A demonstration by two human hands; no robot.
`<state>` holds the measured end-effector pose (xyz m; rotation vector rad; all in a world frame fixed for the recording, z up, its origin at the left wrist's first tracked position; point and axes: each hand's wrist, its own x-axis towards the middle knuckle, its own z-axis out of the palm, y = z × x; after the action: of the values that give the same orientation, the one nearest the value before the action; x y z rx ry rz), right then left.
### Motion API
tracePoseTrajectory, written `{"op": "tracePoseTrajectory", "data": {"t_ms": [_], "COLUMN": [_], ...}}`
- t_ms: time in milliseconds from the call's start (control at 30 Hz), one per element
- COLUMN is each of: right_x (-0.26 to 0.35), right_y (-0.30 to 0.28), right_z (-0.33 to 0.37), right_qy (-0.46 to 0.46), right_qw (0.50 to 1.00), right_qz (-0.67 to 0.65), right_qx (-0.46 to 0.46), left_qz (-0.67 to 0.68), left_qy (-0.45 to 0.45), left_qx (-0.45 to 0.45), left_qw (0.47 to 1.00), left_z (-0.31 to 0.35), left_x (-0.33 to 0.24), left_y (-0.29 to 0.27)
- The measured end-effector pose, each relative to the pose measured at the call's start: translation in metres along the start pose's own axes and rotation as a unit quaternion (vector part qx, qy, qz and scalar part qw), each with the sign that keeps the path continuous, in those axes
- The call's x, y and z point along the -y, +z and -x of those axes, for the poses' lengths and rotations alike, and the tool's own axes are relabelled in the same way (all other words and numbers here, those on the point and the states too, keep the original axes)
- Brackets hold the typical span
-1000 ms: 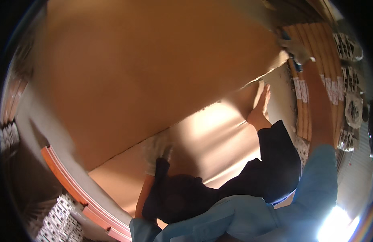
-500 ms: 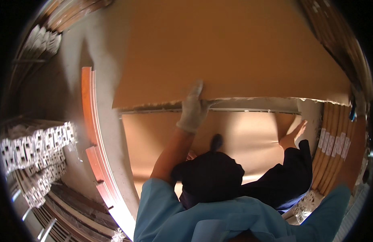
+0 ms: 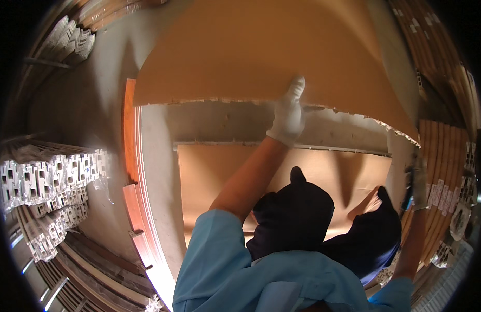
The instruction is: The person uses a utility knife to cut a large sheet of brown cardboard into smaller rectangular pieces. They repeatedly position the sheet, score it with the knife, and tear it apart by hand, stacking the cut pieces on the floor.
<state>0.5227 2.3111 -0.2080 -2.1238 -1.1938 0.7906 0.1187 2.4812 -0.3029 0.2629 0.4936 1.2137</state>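
Observation:
A large brown cardboard sheet, torn and ragged along its near edge, bows upward ahead of me. My left hand, in a white glove, grips that near edge with the thumb on top; its other fingers are hidden underneath. At the right, my gloved right hand is below the sheet's right corner and apart from it. A small blue thing shows at that hand and seems held; blur hides its kind. Beneath my legs lies a second brown sheet, a thin pale strip along its far edge.
Orange-red and white long profiles lie on the grey floor to the left. Stacked white hollow profiles stand farther left. Wrapped brown bundles with labels line the right side. Angled pale profiles are at the far left.
The large sheet has moved away from the lower sheet and bowed, uncovering floor between them. My left hand went forward and right with it. My right hand came lower and inward, off the corner.

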Motion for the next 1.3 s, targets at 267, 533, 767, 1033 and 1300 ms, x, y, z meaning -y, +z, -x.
{"op": "tracePoseTrajectory", "data": {"t_ms": [267, 533, 767, 1033, 1300], "right_x": [-0.032, 0.012, 0.085, 0.221, 0.277], "right_y": [0.097, 0.078, -0.007, -0.135, -0.228], "right_z": [-0.017, -0.060, 0.002, 0.112, 0.272], "right_qy": [0.110, 0.127, 0.203, 0.249, 0.164], "right_qw": [0.962, 0.888, 0.730, 0.554, 0.764], "right_qz": [-0.118, -0.323, -0.570, -0.782, -0.600], "right_qx": [0.219, 0.300, 0.318, 0.137, 0.170], "left_qz": [-0.108, -0.032, -0.025, -0.083, -0.144], "left_qy": [-0.022, -0.103, -0.123, -0.144, -0.007], "left_qx": [-0.015, -0.088, -0.176, -0.153, -0.093], "left_qw": [0.994, 0.990, 0.976, 0.974, 0.985], "left_z": [-0.010, 0.000, 0.070, 0.233, 0.401], "left_x": [0.025, 0.004, -0.038, -0.101, -0.119], "left_y": [0.002, 0.101, 0.229, 0.358, 0.421]}}
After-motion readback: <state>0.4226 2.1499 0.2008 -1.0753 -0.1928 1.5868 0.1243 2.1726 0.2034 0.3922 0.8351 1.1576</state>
